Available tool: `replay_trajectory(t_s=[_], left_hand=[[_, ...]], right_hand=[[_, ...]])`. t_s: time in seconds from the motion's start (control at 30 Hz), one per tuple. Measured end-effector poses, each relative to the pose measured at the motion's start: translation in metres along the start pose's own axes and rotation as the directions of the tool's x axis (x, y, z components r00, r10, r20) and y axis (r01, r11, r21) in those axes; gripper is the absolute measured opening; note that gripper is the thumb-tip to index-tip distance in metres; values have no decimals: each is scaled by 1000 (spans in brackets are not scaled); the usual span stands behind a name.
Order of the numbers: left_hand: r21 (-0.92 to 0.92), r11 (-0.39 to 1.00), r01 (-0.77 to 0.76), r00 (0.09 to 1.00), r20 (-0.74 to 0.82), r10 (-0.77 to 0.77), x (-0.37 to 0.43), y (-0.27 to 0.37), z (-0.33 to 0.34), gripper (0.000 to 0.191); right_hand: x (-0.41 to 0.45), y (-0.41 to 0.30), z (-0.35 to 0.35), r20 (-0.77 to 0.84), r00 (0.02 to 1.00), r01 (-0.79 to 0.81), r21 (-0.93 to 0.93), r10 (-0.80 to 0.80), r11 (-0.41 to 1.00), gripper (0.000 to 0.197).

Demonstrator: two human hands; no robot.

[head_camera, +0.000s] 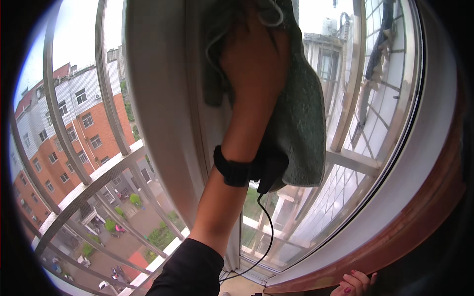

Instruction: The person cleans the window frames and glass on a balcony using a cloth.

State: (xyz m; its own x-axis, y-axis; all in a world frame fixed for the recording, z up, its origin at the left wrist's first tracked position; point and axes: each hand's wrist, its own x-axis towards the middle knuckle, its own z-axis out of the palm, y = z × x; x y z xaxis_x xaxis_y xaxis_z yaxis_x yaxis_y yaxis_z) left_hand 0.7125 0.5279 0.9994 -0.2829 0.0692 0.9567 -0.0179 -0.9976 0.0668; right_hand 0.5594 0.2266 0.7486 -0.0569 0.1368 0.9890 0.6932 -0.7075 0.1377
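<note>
My left hand (255, 55) reaches up at the top centre, shut on a dark green cloth (305, 137). The cloth hangs down beside the forearm, in front of the window glass and close to a pale window frame post (159, 92); its exact contact is hard to see. Around my left wrist is a black strap (233, 166) with a black device, from which a thin black cable (272, 225) runs down. My right hand (355, 284) shows at the bottom right, fingers bent, beside the reddish-brown window trim (318, 279). The picture's edge cuts it off, so its grip is unclear.
Metal guard bars (111, 81) with a cross rail (100, 174) stand outside on the left. Beyond and far below lie an orange and white apartment building (89, 114) and a courtyard. A white tiled wall (385, 88) rises outside on the right, behind the glass.
</note>
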Motion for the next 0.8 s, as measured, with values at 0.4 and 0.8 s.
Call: replay_trajectory(t_s=[0.4, 0.8], left_hand=[[118, 982, 147, 905, 385, -182, -225, -8, -110, 79], [268, 916, 300, 659, 636, -402, -383, -16, -187, 72]], right_hand=[[-4, 5, 12, -114, 990, 74, -88, -84, 993, 38], [-14, 22, 23, -94, 953, 271, -170, -290, 947, 36]])
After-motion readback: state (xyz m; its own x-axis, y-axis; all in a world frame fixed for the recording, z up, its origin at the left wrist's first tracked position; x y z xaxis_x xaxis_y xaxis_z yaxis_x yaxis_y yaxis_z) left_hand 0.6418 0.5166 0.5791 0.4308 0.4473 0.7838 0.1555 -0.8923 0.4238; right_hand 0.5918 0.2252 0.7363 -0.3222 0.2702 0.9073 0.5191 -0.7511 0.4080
